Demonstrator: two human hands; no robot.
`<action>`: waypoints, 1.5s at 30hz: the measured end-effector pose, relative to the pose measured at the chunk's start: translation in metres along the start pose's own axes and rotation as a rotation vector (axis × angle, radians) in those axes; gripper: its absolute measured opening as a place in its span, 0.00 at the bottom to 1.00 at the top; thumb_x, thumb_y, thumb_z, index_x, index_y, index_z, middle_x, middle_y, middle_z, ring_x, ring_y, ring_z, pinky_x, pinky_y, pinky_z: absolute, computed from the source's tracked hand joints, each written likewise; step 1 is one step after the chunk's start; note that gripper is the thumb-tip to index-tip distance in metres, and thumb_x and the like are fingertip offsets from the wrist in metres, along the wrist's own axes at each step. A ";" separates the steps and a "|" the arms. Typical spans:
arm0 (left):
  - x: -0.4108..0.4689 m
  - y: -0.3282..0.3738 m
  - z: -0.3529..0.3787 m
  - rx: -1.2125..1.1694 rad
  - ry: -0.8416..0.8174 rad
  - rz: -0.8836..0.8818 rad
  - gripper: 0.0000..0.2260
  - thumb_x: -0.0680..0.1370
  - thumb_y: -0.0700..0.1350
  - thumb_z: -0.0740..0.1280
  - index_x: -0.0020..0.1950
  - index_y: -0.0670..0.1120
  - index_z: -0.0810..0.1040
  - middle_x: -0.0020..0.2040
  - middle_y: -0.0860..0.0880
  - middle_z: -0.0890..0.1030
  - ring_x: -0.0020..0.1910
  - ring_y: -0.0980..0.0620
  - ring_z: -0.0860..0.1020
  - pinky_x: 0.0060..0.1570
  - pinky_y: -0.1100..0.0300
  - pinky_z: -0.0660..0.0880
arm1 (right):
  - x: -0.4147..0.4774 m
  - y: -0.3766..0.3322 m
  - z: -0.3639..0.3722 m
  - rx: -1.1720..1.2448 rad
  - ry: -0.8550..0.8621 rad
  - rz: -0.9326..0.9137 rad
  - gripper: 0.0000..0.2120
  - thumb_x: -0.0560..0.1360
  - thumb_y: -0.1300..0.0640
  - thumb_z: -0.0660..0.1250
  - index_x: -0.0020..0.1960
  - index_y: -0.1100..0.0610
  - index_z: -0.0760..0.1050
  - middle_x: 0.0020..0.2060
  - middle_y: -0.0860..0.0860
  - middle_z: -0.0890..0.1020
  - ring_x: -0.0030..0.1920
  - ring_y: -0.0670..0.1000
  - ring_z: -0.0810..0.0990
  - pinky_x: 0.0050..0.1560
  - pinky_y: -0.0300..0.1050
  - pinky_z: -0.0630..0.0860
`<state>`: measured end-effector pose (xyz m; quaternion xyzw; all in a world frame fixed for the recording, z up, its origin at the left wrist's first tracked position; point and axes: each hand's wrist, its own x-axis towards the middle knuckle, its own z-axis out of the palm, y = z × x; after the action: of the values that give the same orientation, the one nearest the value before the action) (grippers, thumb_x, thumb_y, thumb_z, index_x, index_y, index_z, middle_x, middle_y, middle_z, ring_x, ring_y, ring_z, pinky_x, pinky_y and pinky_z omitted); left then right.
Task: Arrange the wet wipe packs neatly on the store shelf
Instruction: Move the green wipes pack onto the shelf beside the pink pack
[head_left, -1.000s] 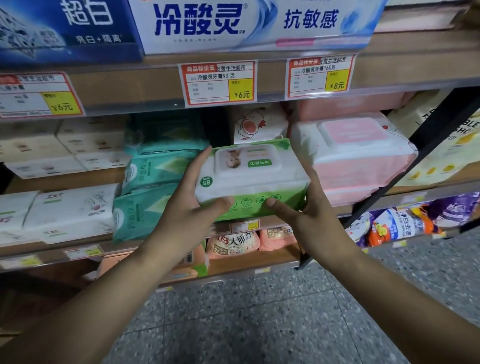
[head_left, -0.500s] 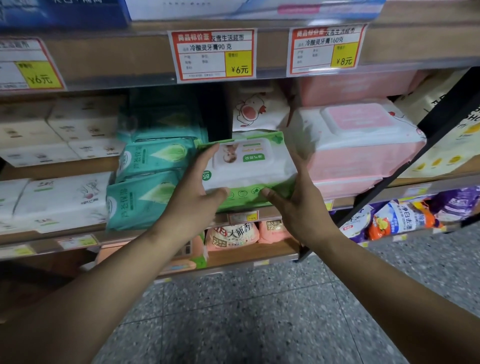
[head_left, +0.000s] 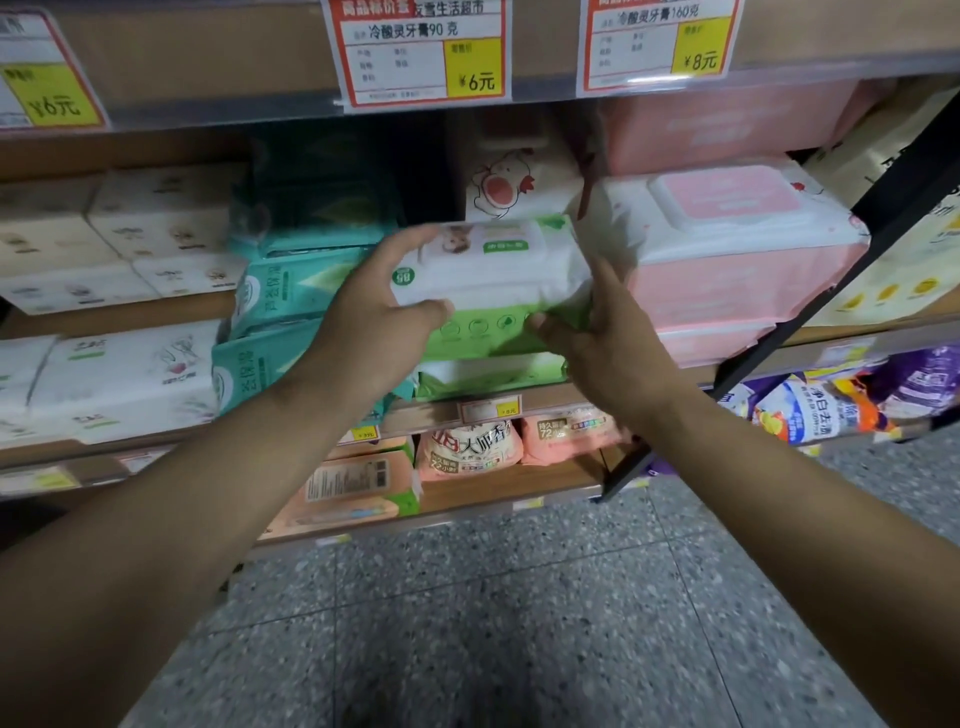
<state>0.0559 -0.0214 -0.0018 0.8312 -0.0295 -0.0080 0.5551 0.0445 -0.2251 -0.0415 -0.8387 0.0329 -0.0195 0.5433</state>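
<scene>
A green-and-white wet wipe pack (head_left: 498, 275) with a baby picture on its lid is held at the middle shelf, just above a second green pack (head_left: 493, 374) that lies on the shelf board. My left hand (head_left: 374, 322) grips the pack's left end, thumb on its front face. My right hand (head_left: 602, 332) holds the right end from below and in front. The pack sits between stacked teal packs (head_left: 291, 291) on the left and large pink packs (head_left: 737, 249) on the right.
White tissue packs (head_left: 119, 244) fill the shelf's left part. A chick-printed pack (head_left: 509, 182) stands behind the held one. Price tags (head_left: 421, 52) hang on the upper shelf edge. A black slanted frame bar (head_left: 831, 291) crosses at right. Pink bags (head_left: 467, 447) lie on the lower shelf.
Both hands have pushed the green pack deeper into the shelf gap, onto the pack below. My view has tilted lower and nearer to the shelf.
</scene>
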 end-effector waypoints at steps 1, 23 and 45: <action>0.001 0.003 0.000 0.000 0.007 0.018 0.24 0.77 0.37 0.68 0.69 0.59 0.73 0.54 0.61 0.72 0.26 0.79 0.69 0.30 0.82 0.66 | 0.002 -0.003 -0.001 0.026 -0.003 0.006 0.34 0.78 0.57 0.71 0.80 0.49 0.61 0.67 0.56 0.80 0.64 0.58 0.81 0.62 0.61 0.80; 0.001 -0.040 0.009 0.427 0.016 0.131 0.37 0.76 0.50 0.71 0.80 0.54 0.54 0.81 0.52 0.55 0.79 0.51 0.52 0.75 0.49 0.56 | -0.029 0.009 -0.006 -0.897 0.282 -0.480 0.33 0.72 0.51 0.78 0.74 0.55 0.73 0.73 0.56 0.77 0.39 0.63 0.87 0.28 0.48 0.76; 0.001 -0.041 0.031 0.458 0.183 0.145 0.35 0.73 0.56 0.73 0.77 0.54 0.64 0.74 0.48 0.70 0.74 0.46 0.64 0.70 0.45 0.64 | -0.014 0.047 -0.001 -0.706 0.270 0.094 0.40 0.76 0.25 0.50 0.33 0.56 0.83 0.28 0.53 0.84 0.35 0.59 0.84 0.38 0.49 0.80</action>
<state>0.0568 -0.0348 -0.0519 0.9282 -0.0398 0.1141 0.3519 0.0289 -0.2443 -0.0834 -0.9617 0.1476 -0.0924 0.2119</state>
